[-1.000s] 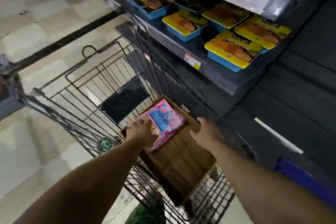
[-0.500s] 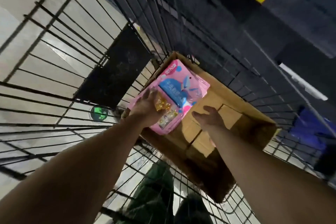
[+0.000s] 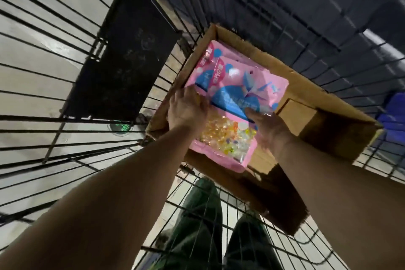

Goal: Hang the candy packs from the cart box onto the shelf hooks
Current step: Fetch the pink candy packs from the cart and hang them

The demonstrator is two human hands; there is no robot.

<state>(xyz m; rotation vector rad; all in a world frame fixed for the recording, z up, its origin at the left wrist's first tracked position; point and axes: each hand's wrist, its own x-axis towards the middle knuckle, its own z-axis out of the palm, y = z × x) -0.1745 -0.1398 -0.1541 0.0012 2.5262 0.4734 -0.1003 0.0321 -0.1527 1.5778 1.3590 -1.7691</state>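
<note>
Fingers of my left hand (image 3: 186, 108) and right hand (image 3: 266, 124) grasp the top candy pack (image 3: 238, 98) inside the cardboard box (image 3: 306, 92)

candy packs (image 3: 236, 85): pink, blue print | box (image 3: 306, 85): brown | cart (image 3: 54, 94): black wire

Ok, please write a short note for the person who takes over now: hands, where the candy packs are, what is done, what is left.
Left hand: grips the left edge of the top candy pack.
Right hand: thumb lies on the pack's right side; the other fingers are hidden.
Things: the pink packs lie stacked in the cardboard box, which sits in the wire cart. The top pack is held at both sides, not yet out of the box.
Done: nothing visibly hung; no shelf hooks are in view.
Left: lift the top pack out, hang it on a hook, then repeat for the other packs.
</note>
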